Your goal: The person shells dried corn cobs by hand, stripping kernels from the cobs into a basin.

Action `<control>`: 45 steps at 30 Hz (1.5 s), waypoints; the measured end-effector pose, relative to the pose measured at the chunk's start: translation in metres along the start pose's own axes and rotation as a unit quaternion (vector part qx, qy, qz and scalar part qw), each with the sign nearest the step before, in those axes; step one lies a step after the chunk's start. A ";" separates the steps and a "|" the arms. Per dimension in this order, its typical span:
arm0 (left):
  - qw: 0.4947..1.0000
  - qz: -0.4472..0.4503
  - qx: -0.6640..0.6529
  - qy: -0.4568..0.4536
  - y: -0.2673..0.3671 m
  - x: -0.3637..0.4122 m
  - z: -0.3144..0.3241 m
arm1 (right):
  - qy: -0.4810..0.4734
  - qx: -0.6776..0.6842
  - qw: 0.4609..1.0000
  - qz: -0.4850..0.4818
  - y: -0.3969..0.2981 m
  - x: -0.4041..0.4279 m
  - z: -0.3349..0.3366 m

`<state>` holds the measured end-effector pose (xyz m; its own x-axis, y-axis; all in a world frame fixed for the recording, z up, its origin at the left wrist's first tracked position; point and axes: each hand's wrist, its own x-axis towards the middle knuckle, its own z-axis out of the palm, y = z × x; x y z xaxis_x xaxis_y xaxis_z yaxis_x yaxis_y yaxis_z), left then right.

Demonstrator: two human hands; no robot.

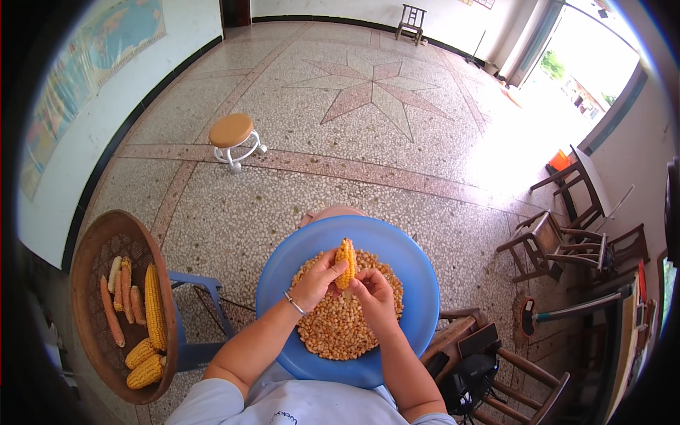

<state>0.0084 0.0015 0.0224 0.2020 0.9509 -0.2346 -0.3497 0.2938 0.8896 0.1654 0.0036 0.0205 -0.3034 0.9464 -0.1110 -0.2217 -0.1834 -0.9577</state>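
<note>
A short ear of yellow corn (346, 261) is held upright over a wide blue plastic basin (419, 271). My left hand (316, 281) grips its left side, the thumb lying across the kernels. At the cob's lower right, my right hand (375, 297) has its thumb and fingers against the kernels; whether it grips the cob or only presses there is hard to tell. Loose corn kernels (340, 332) cover the middle of the basin below both hands. To my left, a round woven basket (169, 297) holds several stripped cobs (111, 311) and ears with kernels on, one long ear (154, 305) among them.
The basket rests on a blue plastic stool or chair (199, 353). Close on my right, a wooden chair (531, 377) carries a black bag (470, 380) and a dark phone-like object (478, 340). Farther out stand a round wheeled stool (231, 130) and several wooden chairs (544, 236).
</note>
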 end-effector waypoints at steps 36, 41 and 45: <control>0.999 -0.015 0.030 0.000 0.003 -0.003 0.003 | 0.025 -0.017 0.999 -0.019 -0.003 -0.004 0.007; 0.996 -0.047 -0.076 0.008 0.002 -0.002 0.002 | 0.018 -0.088 0.995 -0.050 0.004 -0.001 0.001; 0.994 -0.038 -0.099 0.014 0.002 -0.002 0.003 | 0.027 -0.198 0.971 -0.129 0.003 -0.002 0.002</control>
<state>0.0104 0.0000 0.0254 0.2102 0.9270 -0.3107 -0.5085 0.3751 0.7751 0.1633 0.0005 0.0190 -0.2347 0.9615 0.1429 0.0937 0.1687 -0.9812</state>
